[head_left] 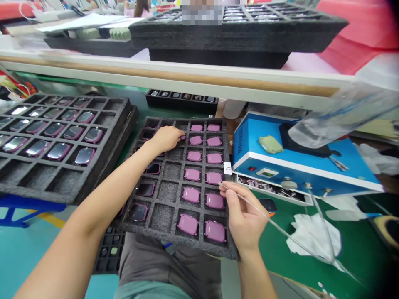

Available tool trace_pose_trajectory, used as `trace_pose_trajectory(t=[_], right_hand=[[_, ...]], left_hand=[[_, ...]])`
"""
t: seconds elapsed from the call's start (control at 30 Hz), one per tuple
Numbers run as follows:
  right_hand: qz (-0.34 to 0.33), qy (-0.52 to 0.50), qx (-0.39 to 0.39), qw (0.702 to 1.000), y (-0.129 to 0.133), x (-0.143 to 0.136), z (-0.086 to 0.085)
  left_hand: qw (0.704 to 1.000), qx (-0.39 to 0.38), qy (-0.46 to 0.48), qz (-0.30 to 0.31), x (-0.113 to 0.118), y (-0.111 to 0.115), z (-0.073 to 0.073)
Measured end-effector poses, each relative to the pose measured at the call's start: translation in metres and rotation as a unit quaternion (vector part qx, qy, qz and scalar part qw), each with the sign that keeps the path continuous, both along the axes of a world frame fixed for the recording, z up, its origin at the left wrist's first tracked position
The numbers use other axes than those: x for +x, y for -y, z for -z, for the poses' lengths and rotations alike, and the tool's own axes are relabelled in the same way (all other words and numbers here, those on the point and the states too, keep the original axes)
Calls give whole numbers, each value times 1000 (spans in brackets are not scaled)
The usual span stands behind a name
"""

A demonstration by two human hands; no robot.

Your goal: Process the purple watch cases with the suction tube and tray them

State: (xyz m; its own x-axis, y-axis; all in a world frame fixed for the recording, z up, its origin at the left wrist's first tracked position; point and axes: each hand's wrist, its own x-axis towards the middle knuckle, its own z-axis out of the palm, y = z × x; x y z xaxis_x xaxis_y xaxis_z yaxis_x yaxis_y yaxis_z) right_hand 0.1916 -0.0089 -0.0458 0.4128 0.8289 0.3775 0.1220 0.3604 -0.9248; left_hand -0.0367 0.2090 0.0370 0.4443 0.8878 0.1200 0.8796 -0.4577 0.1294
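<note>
A grey foam tray (pixel 168 191) lies in front of me, its right columns filled with purple watch cases (pixel 191 194). Dark-screened watch cases (pixel 146 189) sit in its left column, and several pockets between are bare foam. Over the upper middle of the tray, my left hand (pixel 168 138) is closed, its fingertips on a small purple watch case (pixel 182 137) that they mostly hide. At the tray's right edge, my right hand (pixel 245 207) pinches a thin clear tube (pixel 274 224) near its tip. That tip points at the right column. The tube trails away to the lower right.
To the left is another foam tray (pixel 40 176) of watches, on a second tray. A blue machine (pixel 299 166) on the right carries a pale green watch case (pixel 270 144). Crumpled white tissue (pixel 313 232) lies on the green bench. Overhead, a shelf (pixel 156 77) bears stacked trays.
</note>
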Motion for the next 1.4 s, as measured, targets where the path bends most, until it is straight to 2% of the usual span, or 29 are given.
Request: trace_pose_trajectory(t=[0.07, 0.17, 0.2, 0.27, 0.3, 0.33, 0.4, 0.67, 1.4], right_hand=[[11, -13, 3, 1000, 0, -1, -1], [30, -18, 18, 999, -1, -3, -2], [35, -16, 24, 999, -2, -3, -2], [41, -9, 37, 998, -3, -3, -3], [41, -6, 41, 998, -4, -3, -4], [40, -4, 44, 998, -4, -2, -4], [36, 6, 46, 998, -6, -1, -5], [24, 12, 40, 999, -7, -1, -7], [41, 29, 31, 998, -7, -2, -8]], left_hand=[[1000, 4, 27, 0, 11, 14, -3], [988, -35, 147, 20, 33, 62, 2], [957, -102, 269, 28, 41, 82, 7], [862, -237, 447, 39, 54, 116, 18], [817, -291, 495, 42, 59, 130, 23], [787, -329, 521, 41, 63, 139, 27], [759, -364, 539, 33, 69, 148, 32], [732, -387, 560, 19, 72, 142, 36], [739, -380, 557, 13, 75, 144, 37]])
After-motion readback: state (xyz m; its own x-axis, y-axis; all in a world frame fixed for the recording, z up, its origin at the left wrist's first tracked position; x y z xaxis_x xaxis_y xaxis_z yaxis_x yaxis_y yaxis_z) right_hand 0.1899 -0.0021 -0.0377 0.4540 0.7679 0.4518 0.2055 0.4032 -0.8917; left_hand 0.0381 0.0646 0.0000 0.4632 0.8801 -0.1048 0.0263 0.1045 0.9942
